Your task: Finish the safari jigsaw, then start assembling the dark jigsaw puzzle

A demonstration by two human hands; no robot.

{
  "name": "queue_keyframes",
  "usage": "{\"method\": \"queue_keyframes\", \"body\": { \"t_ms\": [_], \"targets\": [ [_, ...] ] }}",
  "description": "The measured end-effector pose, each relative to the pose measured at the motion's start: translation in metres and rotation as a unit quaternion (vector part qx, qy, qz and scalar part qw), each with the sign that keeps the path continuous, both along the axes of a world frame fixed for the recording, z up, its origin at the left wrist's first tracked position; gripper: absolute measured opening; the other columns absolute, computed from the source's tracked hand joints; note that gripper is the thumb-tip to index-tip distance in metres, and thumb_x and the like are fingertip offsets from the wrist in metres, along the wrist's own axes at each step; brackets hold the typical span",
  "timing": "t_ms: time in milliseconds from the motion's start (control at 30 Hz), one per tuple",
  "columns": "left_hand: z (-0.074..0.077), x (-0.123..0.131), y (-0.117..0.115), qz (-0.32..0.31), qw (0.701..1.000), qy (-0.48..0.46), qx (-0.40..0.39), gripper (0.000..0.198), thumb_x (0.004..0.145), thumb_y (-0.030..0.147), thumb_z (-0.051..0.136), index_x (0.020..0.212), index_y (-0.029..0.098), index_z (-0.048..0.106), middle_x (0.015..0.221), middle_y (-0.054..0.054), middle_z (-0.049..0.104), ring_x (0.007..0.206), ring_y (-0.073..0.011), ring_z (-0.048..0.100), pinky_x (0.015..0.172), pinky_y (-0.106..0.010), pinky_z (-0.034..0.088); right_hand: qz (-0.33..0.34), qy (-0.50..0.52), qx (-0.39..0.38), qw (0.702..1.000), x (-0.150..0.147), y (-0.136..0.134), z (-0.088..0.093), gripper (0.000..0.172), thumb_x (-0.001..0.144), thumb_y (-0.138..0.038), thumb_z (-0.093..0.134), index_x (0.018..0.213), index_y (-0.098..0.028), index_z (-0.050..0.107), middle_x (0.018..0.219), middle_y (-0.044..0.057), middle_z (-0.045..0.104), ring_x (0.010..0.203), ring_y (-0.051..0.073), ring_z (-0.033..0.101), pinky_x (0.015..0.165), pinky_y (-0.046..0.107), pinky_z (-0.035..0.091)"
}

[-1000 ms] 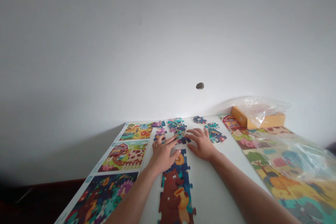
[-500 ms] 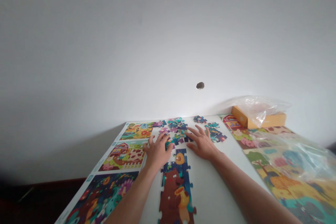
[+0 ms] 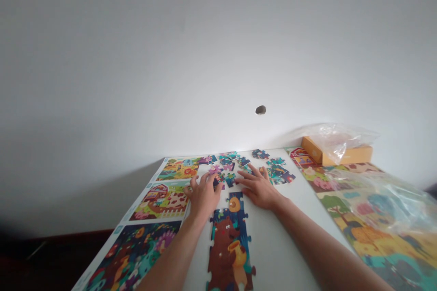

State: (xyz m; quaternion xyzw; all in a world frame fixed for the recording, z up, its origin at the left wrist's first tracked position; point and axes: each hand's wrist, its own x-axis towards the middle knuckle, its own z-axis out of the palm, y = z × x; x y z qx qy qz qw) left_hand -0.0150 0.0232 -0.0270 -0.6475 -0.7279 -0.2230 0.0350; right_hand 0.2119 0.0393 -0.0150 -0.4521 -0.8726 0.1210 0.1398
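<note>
My left hand (image 3: 204,194) lies over the left side of a pile of loose jigsaw pieces (image 3: 229,159), fingers spread and curled slightly downward. Some pieces under its fingertips are partly covered. Opposite it, my right hand (image 3: 258,187) reaches in from the right with its fingers stretched apart, the tips at the pile's right side. Whether either hand presses on a piece cannot be made out. Between my forearms runs a joined strip of puzzle (image 3: 228,245) with a brown bear and a yellow pot. More loose pieces (image 3: 280,173) lie just beyond my right hand.
Printed picture sheets (image 3: 164,200) line the table's left edge. On the right lie a finished-looking animal puzzle (image 3: 362,232), clear plastic wrap (image 3: 399,209) and a yellow box (image 3: 348,157) with a plastic bag (image 3: 336,138) on it. A wall (image 3: 218,54) rises behind the table.
My right hand has shifted slightly left, nearer my left hand. Some loose pieces between the hands have moved, and more pieces show to the right of my right hand.
</note>
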Motion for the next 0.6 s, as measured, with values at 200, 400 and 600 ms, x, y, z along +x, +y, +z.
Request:
{"method": "queue_keyframes", "body": {
  "t_ms": [200,400,600],
  "targets": [
    [0.0008,0.0012,-0.0011,-0.032,0.999,-0.015,-0.012,0.032,0.092,0.030,0.057,0.120,0.038,0.071,0.136,0.000,0.066,0.131,-0.0410,0.042,0.104,-0.069,0.030,-0.076,0.008,0.018,0.997,0.0007,0.0032,-0.0048,0.037,0.099,-0.039,0.046,0.131,-0.042,0.064,0.157,-0.003,0.043,0.151,0.037,0.019,0.112,0.078,-0.001],
    [0.0013,0.0038,-0.0026,-0.071,0.997,-0.019,-0.020,0.037,0.095,0.024,0.049,0.121,0.040,0.070,0.136,0.004,0.066,0.132,-0.0370,0.043,0.106,-0.069,0.028,-0.027,-0.001,0.014,1.000,-0.0002,0.0010,-0.0014,0.040,0.099,-0.045,0.046,0.138,-0.043,0.058,0.164,-0.004,0.029,0.152,0.037,0.014,0.114,0.076,0.006],
    [0.0002,0.0021,-0.0004,-0.026,1.000,0.002,-0.006,0.038,0.094,0.044,0.052,0.125,0.032,0.069,0.147,-0.003,0.057,0.135,-0.0447,0.037,0.104,-0.073,0.028,-0.106,0.007,0.035,0.994,0.0000,0.0032,-0.0059,0.036,0.099,-0.053,0.046,0.124,-0.041,0.068,0.162,-0.001,0.034,0.152,0.037,0.016,0.115,0.074,0.004]
  ]
}}
